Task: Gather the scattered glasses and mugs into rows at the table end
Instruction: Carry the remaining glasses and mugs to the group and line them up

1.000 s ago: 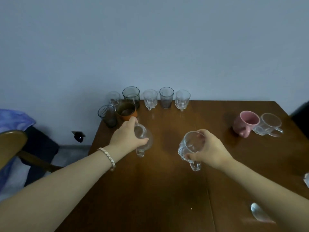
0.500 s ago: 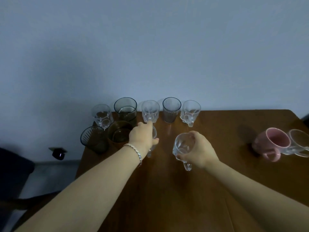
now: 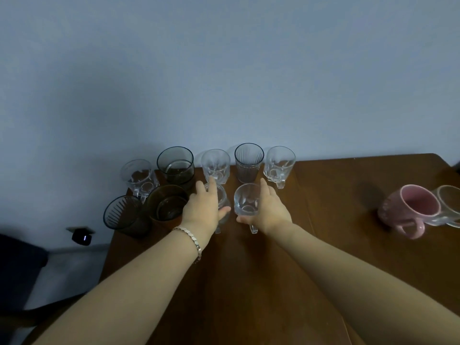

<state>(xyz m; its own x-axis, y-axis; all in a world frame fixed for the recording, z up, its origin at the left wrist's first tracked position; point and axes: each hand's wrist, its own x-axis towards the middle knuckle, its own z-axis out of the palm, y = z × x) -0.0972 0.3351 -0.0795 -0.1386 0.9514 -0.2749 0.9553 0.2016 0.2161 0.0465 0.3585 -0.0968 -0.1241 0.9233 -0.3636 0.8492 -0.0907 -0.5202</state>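
Observation:
My left hand (image 3: 202, 210) grips a clear glass mug (image 3: 222, 202), mostly hidden behind the hand, with its handle toward me. My right hand (image 3: 267, 210) grips a second clear glass mug (image 3: 246, 204) beside it. Both mugs sit low at the table's far end, just in front of a back row: a clear mug (image 3: 138, 176), a smoky tumbler (image 3: 176, 165), a clear glass (image 3: 215, 165), a ribbed dark glass (image 3: 248, 161) and a clear mug (image 3: 278, 165). A dark ribbed glass (image 3: 124, 216) and a brown glass (image 3: 166, 205) stand left of my left hand.
A pink mug (image 3: 408, 210) and a clear glass mug (image 3: 449, 207) stand apart at the right side of the brown wooden table (image 3: 348, 245). The wall rises right behind the back row. A small black device (image 3: 81, 235) lies on the floor at the left.
Both hands have carried their mugs forward to the far end, closer together, and lowered them behind the back row. The view has shifted toward the wall.

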